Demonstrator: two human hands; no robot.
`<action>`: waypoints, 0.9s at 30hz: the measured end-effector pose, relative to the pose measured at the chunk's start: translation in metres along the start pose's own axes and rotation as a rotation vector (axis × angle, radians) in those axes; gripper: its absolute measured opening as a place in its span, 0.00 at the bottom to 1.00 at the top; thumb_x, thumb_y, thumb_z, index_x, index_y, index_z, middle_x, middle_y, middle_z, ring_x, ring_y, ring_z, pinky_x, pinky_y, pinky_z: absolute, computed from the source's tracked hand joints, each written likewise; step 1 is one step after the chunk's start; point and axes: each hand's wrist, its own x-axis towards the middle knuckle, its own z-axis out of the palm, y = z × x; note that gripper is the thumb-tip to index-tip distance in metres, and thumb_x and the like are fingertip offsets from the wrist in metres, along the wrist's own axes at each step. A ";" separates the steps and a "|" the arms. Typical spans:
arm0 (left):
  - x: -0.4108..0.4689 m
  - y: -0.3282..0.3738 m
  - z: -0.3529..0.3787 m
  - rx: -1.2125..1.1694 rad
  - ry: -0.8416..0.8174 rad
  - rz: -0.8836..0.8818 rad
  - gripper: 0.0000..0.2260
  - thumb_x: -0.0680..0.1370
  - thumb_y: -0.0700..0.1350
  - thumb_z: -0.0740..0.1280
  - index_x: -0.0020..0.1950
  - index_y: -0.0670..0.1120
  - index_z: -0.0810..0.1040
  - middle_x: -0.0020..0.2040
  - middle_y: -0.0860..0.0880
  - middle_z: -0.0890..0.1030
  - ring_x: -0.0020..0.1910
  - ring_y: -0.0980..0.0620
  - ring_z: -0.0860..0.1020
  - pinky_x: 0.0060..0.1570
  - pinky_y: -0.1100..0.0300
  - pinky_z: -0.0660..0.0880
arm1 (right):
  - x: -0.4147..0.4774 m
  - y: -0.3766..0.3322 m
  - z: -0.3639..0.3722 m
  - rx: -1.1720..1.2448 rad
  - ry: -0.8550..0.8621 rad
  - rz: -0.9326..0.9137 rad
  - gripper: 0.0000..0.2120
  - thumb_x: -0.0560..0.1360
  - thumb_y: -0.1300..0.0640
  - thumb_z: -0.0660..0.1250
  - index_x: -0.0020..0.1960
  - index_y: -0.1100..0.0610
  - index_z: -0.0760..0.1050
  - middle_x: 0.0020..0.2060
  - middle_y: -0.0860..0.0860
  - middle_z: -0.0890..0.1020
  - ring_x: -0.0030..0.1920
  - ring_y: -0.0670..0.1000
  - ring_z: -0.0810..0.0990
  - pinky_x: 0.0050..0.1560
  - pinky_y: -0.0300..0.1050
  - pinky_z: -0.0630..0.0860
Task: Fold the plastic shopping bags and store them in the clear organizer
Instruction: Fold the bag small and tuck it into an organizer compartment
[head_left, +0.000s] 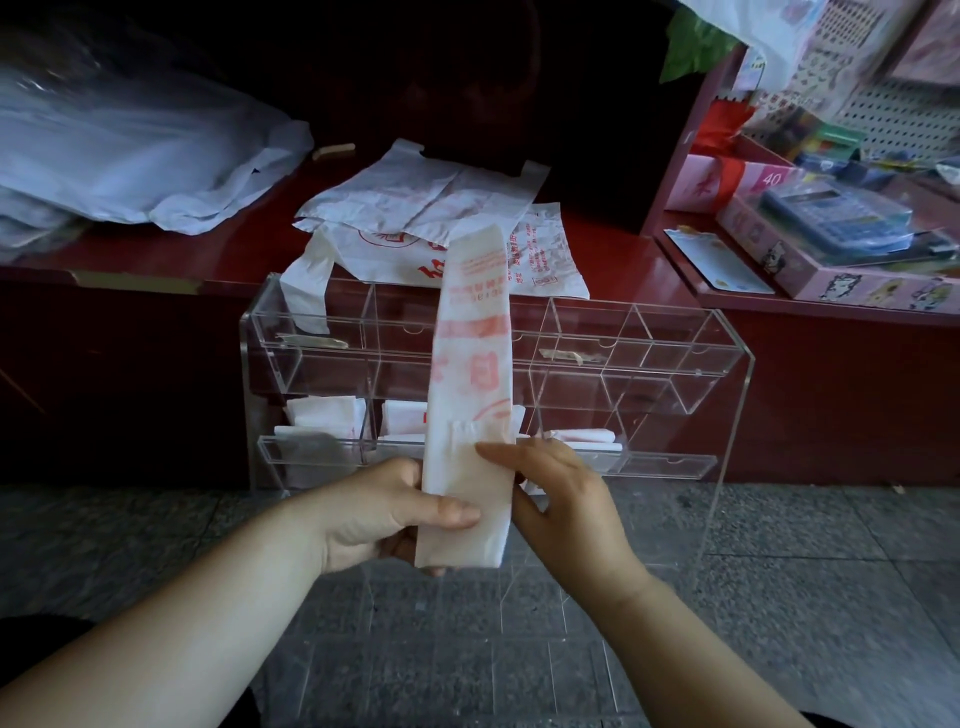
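Left hand (384, 514) has the near end of a long, narrow folded white plastic bag (470, 364) with red print: thumb across its front, fingers curled out of sight behind it. Right hand (563, 499) is on the other side, forefinger laid flat across the front just above the left thumb. Its thumb is tucked at the bag's right edge with the tip hidden, so it reads as a pinch. The bag rises up and away from both hands, its print too blurred to read. Directly beyond the hands, partly covered by the bag, stands the clear acrylic organizer (670, 358); its see-through walls make the dividers hard to count. Small folded white bags (322, 415) sit in its lower compartments just past the left hand, more behind the right hand's fingers. Further out, flat crumpled white shopping bags (431, 202) lie on a dark red counter (639, 260), one handle hanging over the organizer's far rim. Far out on the left-hand side is a blurred heap of translucent plastic (130, 150). On the right-hand side are pink boxed goods (810, 270), cut off by the frame.
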 end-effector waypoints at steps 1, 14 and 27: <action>-0.001 0.001 0.001 0.002 0.026 0.014 0.28 0.51 0.53 0.82 0.44 0.42 0.79 0.31 0.50 0.83 0.28 0.58 0.80 0.24 0.69 0.72 | 0.000 0.000 0.000 0.000 0.038 -0.016 0.12 0.69 0.57 0.63 0.52 0.54 0.77 0.41 0.45 0.81 0.44 0.44 0.75 0.45 0.32 0.72; 0.010 0.015 0.005 -0.178 0.252 0.184 0.05 0.75 0.36 0.64 0.42 0.42 0.78 0.29 0.49 0.82 0.26 0.55 0.80 0.25 0.66 0.75 | 0.002 -0.004 -0.002 -0.201 0.137 -0.198 0.10 0.70 0.55 0.66 0.51 0.49 0.72 0.57 0.51 0.70 0.54 0.51 0.69 0.55 0.35 0.67; 0.022 0.002 0.005 -0.309 0.204 0.231 0.12 0.78 0.35 0.56 0.50 0.41 0.79 0.48 0.44 0.83 0.47 0.50 0.80 0.43 0.60 0.79 | 0.002 -0.014 -0.006 0.262 0.051 0.404 0.20 0.73 0.59 0.68 0.24 0.47 0.72 0.26 0.36 0.75 0.34 0.38 0.72 0.36 0.29 0.66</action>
